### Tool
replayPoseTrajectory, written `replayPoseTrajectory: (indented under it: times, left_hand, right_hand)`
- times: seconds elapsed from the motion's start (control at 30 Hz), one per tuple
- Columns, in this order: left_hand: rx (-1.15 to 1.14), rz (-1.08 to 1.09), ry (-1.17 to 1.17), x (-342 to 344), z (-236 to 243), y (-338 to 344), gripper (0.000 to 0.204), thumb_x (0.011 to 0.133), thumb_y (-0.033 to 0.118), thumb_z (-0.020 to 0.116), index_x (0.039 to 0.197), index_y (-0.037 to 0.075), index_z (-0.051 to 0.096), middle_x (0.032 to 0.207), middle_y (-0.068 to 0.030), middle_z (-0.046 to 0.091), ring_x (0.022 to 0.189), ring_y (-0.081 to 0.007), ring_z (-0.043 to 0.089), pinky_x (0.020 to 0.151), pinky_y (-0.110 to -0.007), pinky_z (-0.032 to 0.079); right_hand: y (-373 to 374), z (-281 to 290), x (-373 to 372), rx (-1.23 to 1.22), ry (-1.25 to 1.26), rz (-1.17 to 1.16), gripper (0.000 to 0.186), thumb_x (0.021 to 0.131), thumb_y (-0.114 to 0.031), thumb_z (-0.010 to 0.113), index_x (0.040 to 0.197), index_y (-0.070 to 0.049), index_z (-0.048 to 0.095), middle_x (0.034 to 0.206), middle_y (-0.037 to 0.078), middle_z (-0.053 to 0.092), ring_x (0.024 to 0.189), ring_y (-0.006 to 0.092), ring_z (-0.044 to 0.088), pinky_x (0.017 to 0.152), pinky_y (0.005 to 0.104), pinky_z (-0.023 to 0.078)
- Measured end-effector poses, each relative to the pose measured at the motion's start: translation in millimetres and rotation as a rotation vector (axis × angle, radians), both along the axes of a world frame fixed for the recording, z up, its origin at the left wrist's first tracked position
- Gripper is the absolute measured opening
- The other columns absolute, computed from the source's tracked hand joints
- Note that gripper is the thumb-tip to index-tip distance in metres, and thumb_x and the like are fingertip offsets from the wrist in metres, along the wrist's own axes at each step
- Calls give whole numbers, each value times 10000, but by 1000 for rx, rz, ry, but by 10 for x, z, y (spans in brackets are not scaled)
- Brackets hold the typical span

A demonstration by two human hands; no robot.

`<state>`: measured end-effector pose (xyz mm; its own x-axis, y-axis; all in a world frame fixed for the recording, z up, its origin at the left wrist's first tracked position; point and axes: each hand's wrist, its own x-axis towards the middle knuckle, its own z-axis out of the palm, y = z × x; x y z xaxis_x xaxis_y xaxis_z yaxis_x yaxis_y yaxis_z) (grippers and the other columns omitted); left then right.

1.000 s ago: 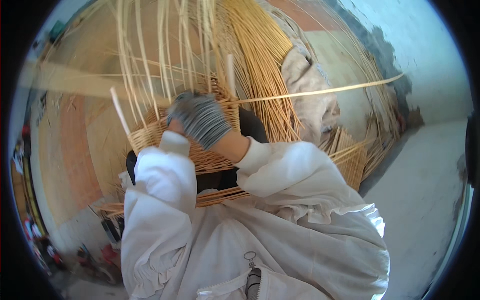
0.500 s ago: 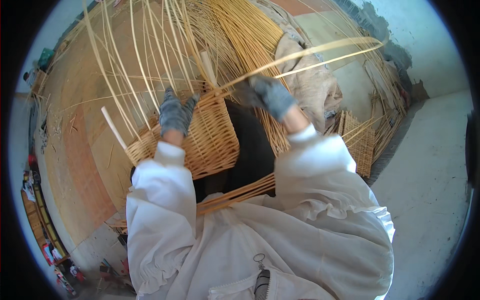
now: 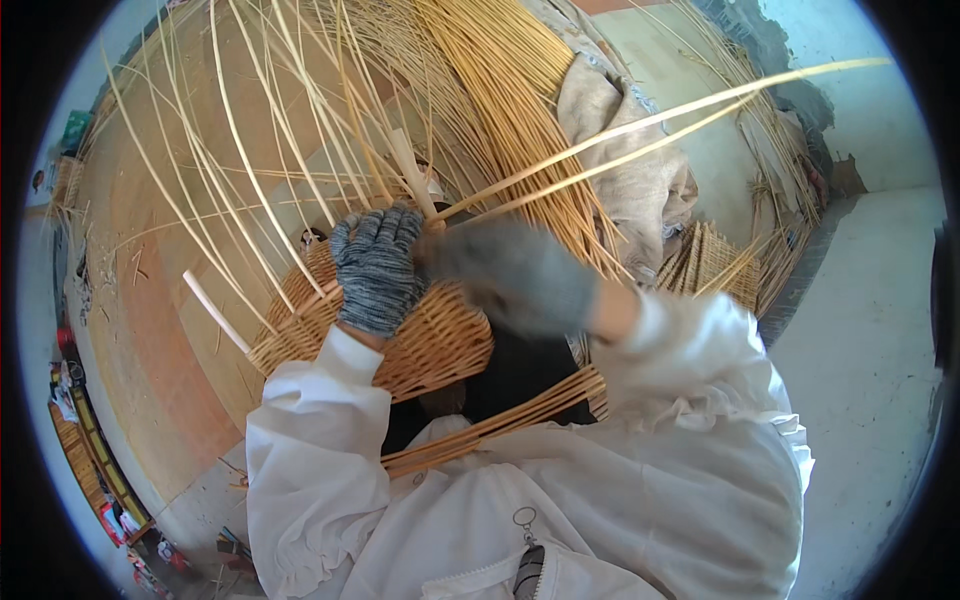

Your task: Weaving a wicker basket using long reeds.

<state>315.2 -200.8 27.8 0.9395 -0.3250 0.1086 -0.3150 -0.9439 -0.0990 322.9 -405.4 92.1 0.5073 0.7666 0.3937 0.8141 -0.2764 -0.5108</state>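
Against an earthen floor strewn with cane, 2 long willow rods, running up-right from the half-woven basket, are gripped by the blurred right hand, the left hand pressed flat on the basket's rim just beside.

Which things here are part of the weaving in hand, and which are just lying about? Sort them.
In the work:
- left hand pressed on the half-woven wicker basket
- right hand, blurred, at the long pale rods
- upright stakes

Lying about:
- burlap cloth
- woven panels by the wall
- coloured clutter at far left
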Motion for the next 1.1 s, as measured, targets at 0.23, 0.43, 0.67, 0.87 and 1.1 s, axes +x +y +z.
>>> replayPoseTrajectory:
  times: [0.23, 0.43, 0.67, 0.87, 1.1]
  left_hand:
    - [-338, -208, -329, -7, -88, -12, 483, 689, 461, 736, 1006, 102, 679, 1110, -37, 643, 990, -200, 569, 1048, -465, 258]
    - [-292, -83, -152, 2, 73, -61, 488, 656, 421, 766, 1012, 102, 669, 1110, -37, 641, 915, -169, 578, 1047, -454, 243]
    - [-464, 40, 177, 113, 77, -48, 556, 646, 432, 778, 1072, 104, 636, 927, -48, 667, 932, -240, 609, 1013, -461, 259]
    - [-584, -71, 226, 166, -59, -61, 491, 679, 362, 766, 1065, 93, 625, 957, -87, 639, 902, -297, 600, 895, -443, 379]
    - [-927, 39, -369, -213, 95, -72, 795, 673, 299, 800, 1314, 21, 419, 1075, -132, 611, 1031, -302, 588, 898, -453, 431]
  right_hand:
    - [-540, -1479, 645, 712, 1437, 44, 421, 898, -190, 592, 1214, 76, 507, 1092, 174, 631, 1034, 231, 618, 879, 356, 524]
    - [995, -1206, 1825, 786, 555, 330, 318, 932, -237, 533, 1168, -26, 503, 847, 109, 592, 851, 214, 621, 721, 313, 512]
    - [544, -2052, 1913, 937, 1007, -274, 98, 925, -175, 484, 899, -80, 481, 625, -11, 440, 522, 124, 440, 482, 271, 387]
    - [-103, -2845, 769, 1966, 1769, -254, 96, 920, -143, 533, 841, -93, 507, 612, -33, 419, 483, 103, 374, 479, 265, 367]
    - [-471, -1952, 710, 1849, 1424, -371, 163, 943, -192, 464, 801, -113, 475, 607, -17, 412, 520, 141, 386, 513, 280, 370]
